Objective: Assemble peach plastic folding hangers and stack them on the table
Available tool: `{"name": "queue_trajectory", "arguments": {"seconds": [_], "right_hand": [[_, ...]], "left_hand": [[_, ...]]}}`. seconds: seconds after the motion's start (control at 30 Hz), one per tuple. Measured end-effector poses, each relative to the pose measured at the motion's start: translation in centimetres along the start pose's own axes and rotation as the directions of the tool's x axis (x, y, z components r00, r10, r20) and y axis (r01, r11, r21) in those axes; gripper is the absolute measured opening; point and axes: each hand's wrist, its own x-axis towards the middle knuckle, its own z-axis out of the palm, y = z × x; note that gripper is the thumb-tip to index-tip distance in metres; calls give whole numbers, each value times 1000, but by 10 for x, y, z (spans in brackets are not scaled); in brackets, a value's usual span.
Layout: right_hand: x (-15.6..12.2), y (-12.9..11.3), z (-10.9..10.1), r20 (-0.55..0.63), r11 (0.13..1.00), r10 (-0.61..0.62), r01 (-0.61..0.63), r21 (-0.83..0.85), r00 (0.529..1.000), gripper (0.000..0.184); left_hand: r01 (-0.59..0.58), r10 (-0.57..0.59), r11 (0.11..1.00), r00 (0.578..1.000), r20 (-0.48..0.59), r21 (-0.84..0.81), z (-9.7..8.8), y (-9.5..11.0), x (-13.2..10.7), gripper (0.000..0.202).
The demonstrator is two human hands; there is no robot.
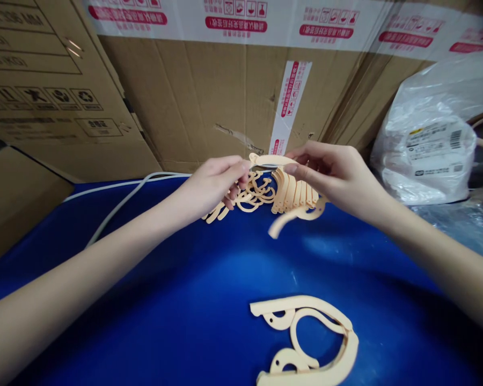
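We've got a cream curved piece (274, 160) held above the worktop (177, 300), by the far edge. Left hand (213, 185) pinches one end, fingers narrow; right hand (334, 169) has the other end between thumb and fingers. Main risk, we'd say: gripped only near its ends, so a twist or uneven push could flip it out or strain the slim part. Below the right hand, a second curved piece (284, 221), blurred; we can't tell if it hangs from those fingers or rests below. If held, a wrist turn could drop or snag it. Stacked arms (292, 193) and heaped rings (253, 199) lie along the far edge; low knuckles could topple the stack into the heap. White cable (121, 209), toward the far left corner, could get dragged in too. Jointed frame (350, 348) lies toward the near edge, right of middle, well apart; a dropped part could knock it.
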Motion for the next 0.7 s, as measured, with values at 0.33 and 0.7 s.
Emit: {"name": "queue_trajectory", "arguments": {"seconds": [0.33, 0.7], "right_hand": [[7, 18, 4, 208, 947, 80, -139, 289, 975, 30], [8, 6, 2, 170, 698, 297, -336, 633, 939, 19]], "left_hand": [[-236, 333, 853, 933, -136, 466, 16, -16, 1, 30], [-1, 40, 858, 997, -64, 513, 29, -37, 65, 25]]}}
